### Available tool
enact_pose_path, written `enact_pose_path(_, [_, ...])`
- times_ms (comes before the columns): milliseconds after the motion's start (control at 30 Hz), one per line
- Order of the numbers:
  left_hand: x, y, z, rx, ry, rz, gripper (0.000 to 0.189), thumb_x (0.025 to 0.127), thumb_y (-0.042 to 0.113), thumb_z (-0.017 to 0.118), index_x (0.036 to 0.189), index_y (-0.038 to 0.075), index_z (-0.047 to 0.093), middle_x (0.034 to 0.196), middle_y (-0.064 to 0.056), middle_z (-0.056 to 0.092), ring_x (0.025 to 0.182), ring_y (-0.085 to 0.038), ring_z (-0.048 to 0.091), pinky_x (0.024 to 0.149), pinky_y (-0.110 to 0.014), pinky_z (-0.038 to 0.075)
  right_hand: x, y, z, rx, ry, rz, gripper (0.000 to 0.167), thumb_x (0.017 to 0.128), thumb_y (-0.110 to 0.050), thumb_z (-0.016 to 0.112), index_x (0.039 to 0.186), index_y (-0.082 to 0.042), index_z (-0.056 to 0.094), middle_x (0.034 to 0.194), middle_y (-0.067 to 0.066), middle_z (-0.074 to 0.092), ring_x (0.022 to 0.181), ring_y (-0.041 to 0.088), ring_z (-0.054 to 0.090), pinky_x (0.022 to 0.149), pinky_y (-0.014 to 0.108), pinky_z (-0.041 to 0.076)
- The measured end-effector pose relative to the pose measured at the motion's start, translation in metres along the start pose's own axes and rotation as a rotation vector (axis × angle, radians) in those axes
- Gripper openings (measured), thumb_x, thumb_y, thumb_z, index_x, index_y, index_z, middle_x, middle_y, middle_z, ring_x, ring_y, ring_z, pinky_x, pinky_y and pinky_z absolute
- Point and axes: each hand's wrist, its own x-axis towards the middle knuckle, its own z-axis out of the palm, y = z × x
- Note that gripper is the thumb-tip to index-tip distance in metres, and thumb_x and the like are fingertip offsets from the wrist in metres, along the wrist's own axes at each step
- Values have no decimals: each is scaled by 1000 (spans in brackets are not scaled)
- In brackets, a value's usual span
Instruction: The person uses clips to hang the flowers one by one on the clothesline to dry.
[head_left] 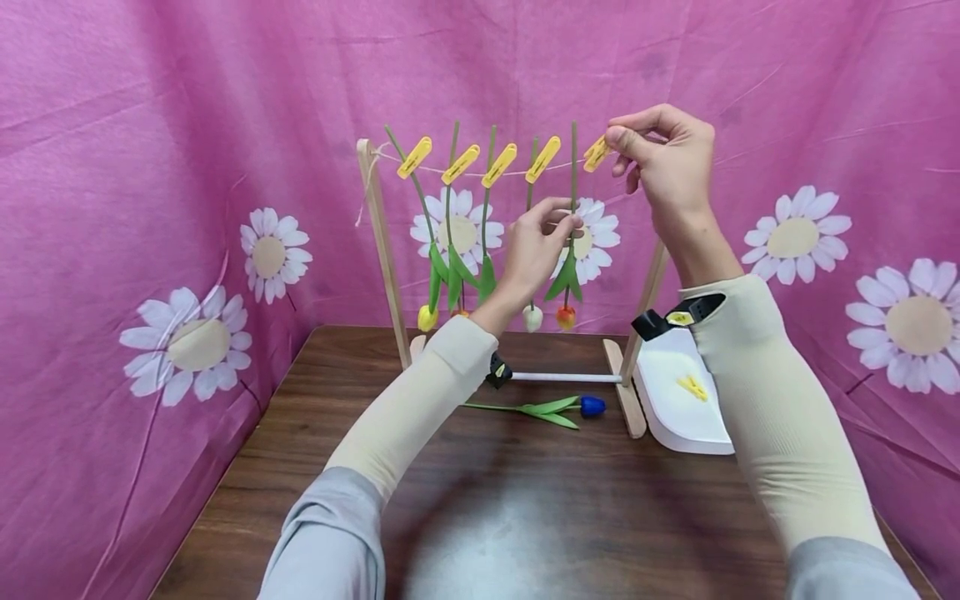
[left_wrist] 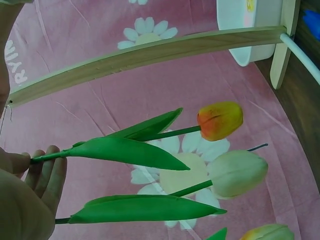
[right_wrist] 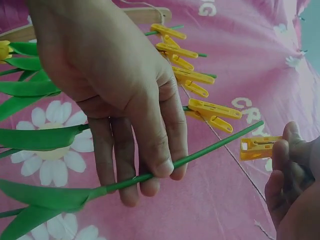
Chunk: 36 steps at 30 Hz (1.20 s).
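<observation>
My left hand (head_left: 536, 250) pinches the green stem of an orange-and-yellow artificial tulip (left_wrist: 220, 121), whose bloom hangs downward. The stem's upper end crosses the string (right_wrist: 220, 140). Just right of it, my right hand (head_left: 670, 154) pinches a yellow clothespin (right_wrist: 260, 147) between thumb and fingers, beside the stem and at string height. Left of these, several yellow clothespins (head_left: 499, 165) hold tulips upside down on the string, among them a white tulip (head_left: 532, 318) and a yellow tulip (head_left: 427, 317). My left forearm covers part of the hanging row.
A wooden frame's left post (head_left: 386, 250) carries the string; a white rod (head_left: 562, 378) joins its feet. On the brown table (head_left: 480, 517) lies a blue tulip (head_left: 592, 406). At right, a white tray (head_left: 675, 429) contains yellow clothespins (head_left: 692, 387). A pink flowered cloth (head_left: 315, 100) hangs behind.
</observation>
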Motion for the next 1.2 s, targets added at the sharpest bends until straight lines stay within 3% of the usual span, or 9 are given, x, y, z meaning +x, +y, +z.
enact_pose_path(233, [2,5,4,71,35,-19,24,106,7,64,129,3,72,108,-14,82,92,-20,81,80,-17,62,9,0,7,-17,18,64,9,84,1,88,90,0,82,74,6,78,31,12,43,32,22,36])
enact_pose_path(433, [3,7,5,111,66,-8,24,107,8,64,128,6,73,106,-12,82,89,-18,81,78,-17,61,10,3,10,-98,28,143,8,85,-6,90,90,-6,84,70,1,76,30,12,41,31,23,34])
enact_pose_path(700, [4,8,6,136,86,-16,22,107,9,64,127,7,73,105,-12,82,89,-17,81,78,-17,60,6,10,10,-94,-14,204,13,87,-9,88,99,-5,83,77,0,79,31,11,40,31,23,36])
enact_pose_path(967, [4,10,4,184,64,-42,26,108,9,62,131,8,71,107,-9,82,91,-16,81,75,-17,59,4,11,6,-129,-84,201,24,90,-11,87,112,-4,80,88,0,80,34,11,45,33,24,42])
enact_pose_path(1200, [3,10,4,179,43,-61,30,107,8,61,136,6,68,110,-9,82,96,-19,80,75,-18,59,-3,13,4,-101,-69,134,27,92,-8,83,118,-5,76,100,3,77,37,13,56,35,23,47])
